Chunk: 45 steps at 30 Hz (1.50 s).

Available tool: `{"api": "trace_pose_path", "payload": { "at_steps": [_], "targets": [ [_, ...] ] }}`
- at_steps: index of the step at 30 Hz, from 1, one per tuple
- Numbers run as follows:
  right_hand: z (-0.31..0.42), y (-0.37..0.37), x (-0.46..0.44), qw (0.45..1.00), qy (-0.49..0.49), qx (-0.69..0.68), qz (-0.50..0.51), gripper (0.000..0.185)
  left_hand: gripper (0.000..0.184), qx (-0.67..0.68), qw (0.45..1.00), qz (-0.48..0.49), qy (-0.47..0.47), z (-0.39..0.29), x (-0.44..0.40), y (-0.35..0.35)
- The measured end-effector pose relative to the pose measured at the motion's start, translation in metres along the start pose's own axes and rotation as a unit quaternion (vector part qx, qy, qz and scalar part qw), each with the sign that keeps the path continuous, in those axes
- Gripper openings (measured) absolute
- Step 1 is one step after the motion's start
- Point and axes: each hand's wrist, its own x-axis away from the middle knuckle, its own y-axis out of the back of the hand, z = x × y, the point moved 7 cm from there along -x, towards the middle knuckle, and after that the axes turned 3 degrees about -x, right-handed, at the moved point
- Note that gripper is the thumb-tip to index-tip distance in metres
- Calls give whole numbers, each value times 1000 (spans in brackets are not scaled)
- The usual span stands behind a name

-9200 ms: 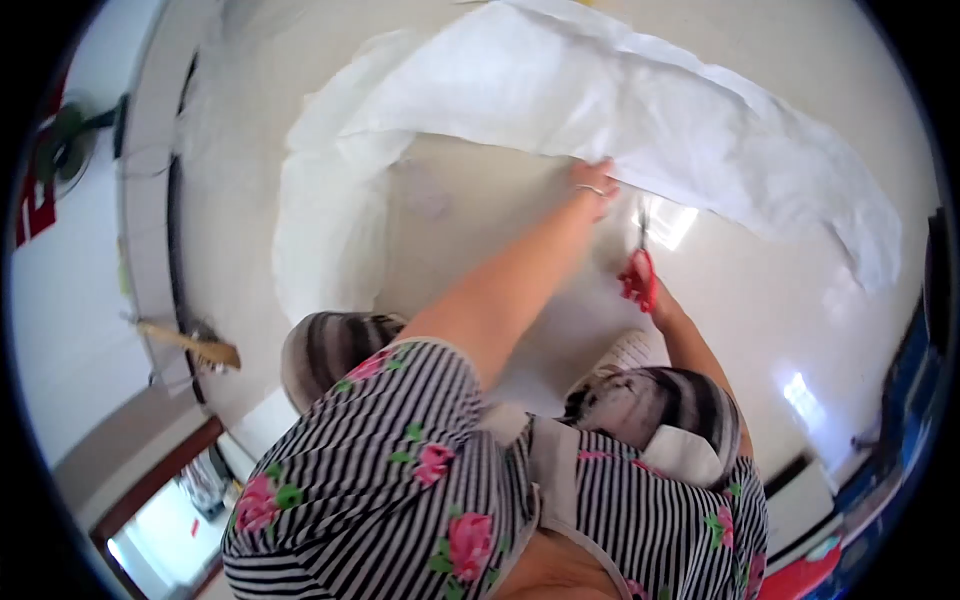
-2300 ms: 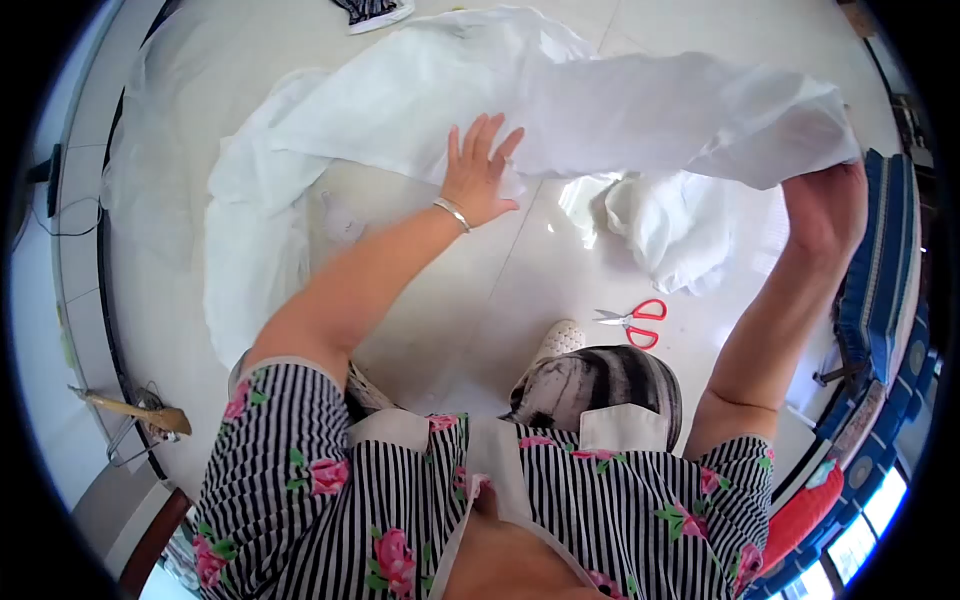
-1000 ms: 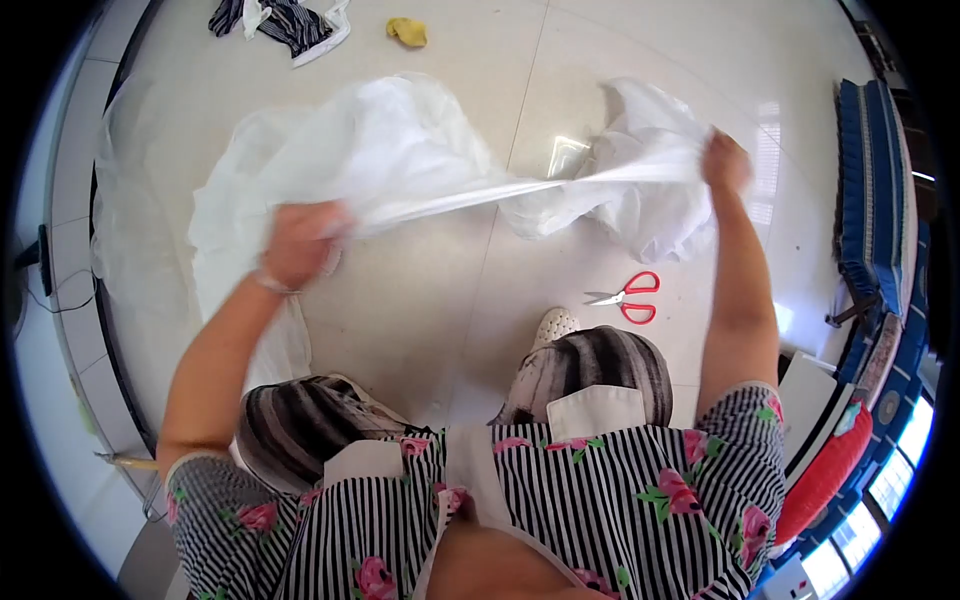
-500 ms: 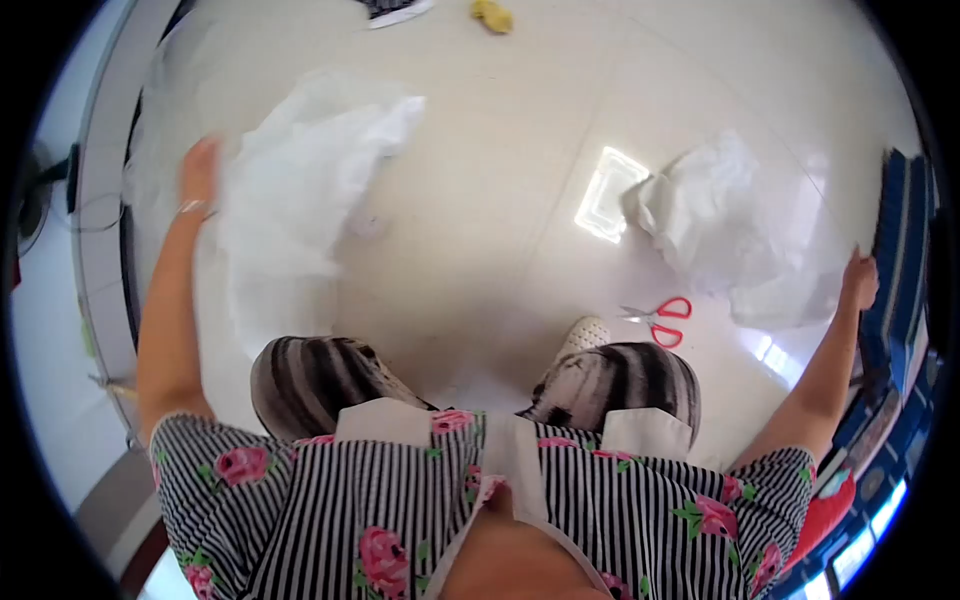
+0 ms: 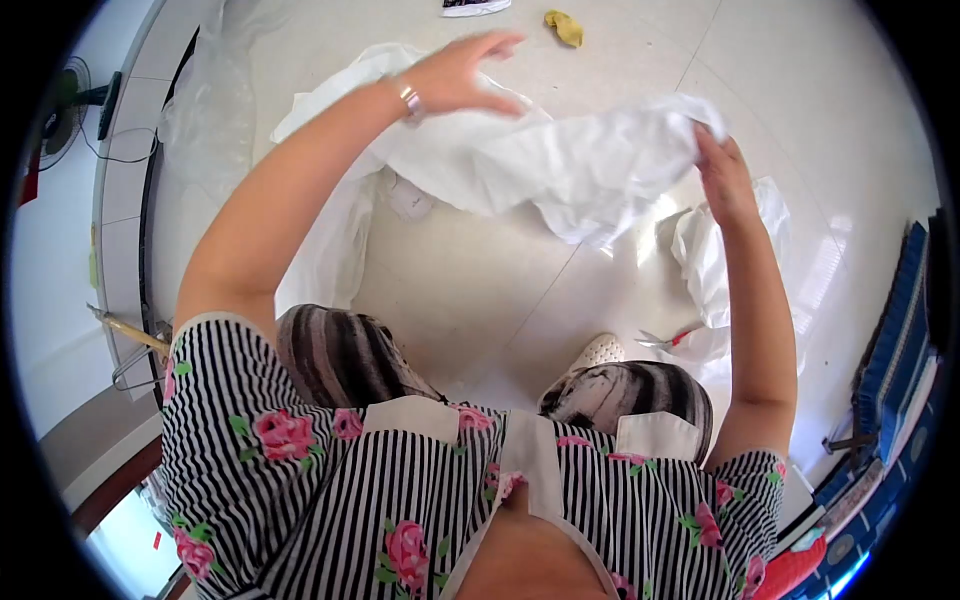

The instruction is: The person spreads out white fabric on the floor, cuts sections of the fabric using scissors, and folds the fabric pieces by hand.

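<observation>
Glossy tiled floor beneath white fabric; fan at left.

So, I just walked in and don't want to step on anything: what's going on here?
The person's right hand grips one end of a long white sheet, while the left hand is over it, open and not gripping. More crumpled white material lies on the floor to the right, with red-handled scissors beside it, only partly visible.

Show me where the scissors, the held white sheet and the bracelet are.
Scissors (image 5: 674, 342): head view, where blades meet red handle.
Held white sheet (image 5: 585, 160): head view, middle of crumpled stretch.
Bracelet (image 5: 409, 99): head view, face of the band.
</observation>
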Motion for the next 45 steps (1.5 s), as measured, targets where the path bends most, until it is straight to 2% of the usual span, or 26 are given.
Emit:
{"api": "trace_pose_path", "payload": {
  "at_steps": [1, 3, 6, 9, 12, 13, 14, 15, 16, 17, 18, 19, 20, 22, 23, 24, 26, 27, 30, 31, 34, 36, 39, 40, 43, 45],
  "targets": [
    [-2, 18, 2, 999, -8, -30, -22, 39, 97, 2, 999, 19, 41, 31, 22, -13],
    [-6, 53, 10, 993, -30, -88, -70, 37, 110, -80, 991, 63, 82, 43, 63, -39],
    [-3, 83, 20, 984, -58, -132, -108, 35, 118, -137, 987, 80, 36, 43, 88, -87],
    [-18, 133, 21, 957, -94, -207, -178, 34, 103, -215, 967, 135, 2, 36, 99, -121],
    [-20, 182, 28, 925, -117, -228, -280, 33, 64, -356, 933, 49, -11, 68, 109, -133],
    [-23, 200, 31, 915, -140, -236, -294, 32, 52, -302, 949, 79, 53, 81, 108, -127],
    [-19, 217, 33, 918, -122, -217, -310, 33, 41, -244, 957, 107, 116, 92, 107, -120],
    [-31, 260, 34, 909, -125, -159, -366, 34, 31, -184, 957, 135, 177, 101, 108, -119],
    [-43, 307, 34, 893, -124, -102, -420, 36, 26, -171, 969, 104, 143, 91, 101, -115],
    [-36, 330, 26, 893, -47, 56, -443, 38, 21, -157, 979, 74, 108, 85, 94, -113],
    [-27, 343, 16, 865, 29, 214, -453, 40, 16, -141, 986, 44, 73, 78, 89, -110],
    [-11, 340, 8, 810, 105, 364, -448, 42, 17, -117, 987, 50, 94, 69, 82, -107],
    [19, 260, 9, 816, 217, 335, -418, 48, 17, -92, 987, 58, 115, 49, 73, -102],
    [43, 86, 16, 880, 281, 316, -218, 57, 18, -63, 987, 69, 130, 27, 66, -103],
    [43, -2, 37, 919, 240, 289, -118, 63, 18, -59, 988, 68, 122, 20, 62, -104],
    [28, -58, 46, 898, 284, 337, -12, 71, 19, -56, 990, 65, 114, 15, 57, -104],
    [4, -126, 64, 838, 355, 407, 81, 79, 19, -35, 992, 60, 101, 6, 53, -104],
    [-2, -139, 63, 817, 372, 435, 67, 67, 19, -25, 993, 56, 98, 3, 53, -103],
    [-16, -141, 52, 784, 372, 483, 123, 43, 18, -24, 996, 38, 73, -13, 49, -98],
    [-13, -140, 52, 787, 398, 454, 128, 28, 18, -22, 998, 12, 56, -16, 49, -95],
    [-17, -132, 48, 860, 294, 391, 144, 11, 18, -17, 998, -68, -3, -26, 50, -97],
    [-19, -129, 39, 914, 231, 317, 103, 13, 17, -19, 991, -121, -47, -38, 48, -94],
    [-33, -124, 20, 960, 83, 259, 68, 30, 14, -35, 995, -96, -1, -52, 44, -92],
    [-38, -120, 15, 966, 29, 249, 59, 36, 14, -45, 996, -81, -13, -61, 43, -95],
    [-24, -123, 9, 906, 86, 409, 63, 38, 18, -62, 997, -36, -20, -77, 35, -108],
    [-43, -87, -12, 855, 158, 493, -4, 38, 19, -55, 998, -6, 6, -79, 23, -121]
  ]
}}
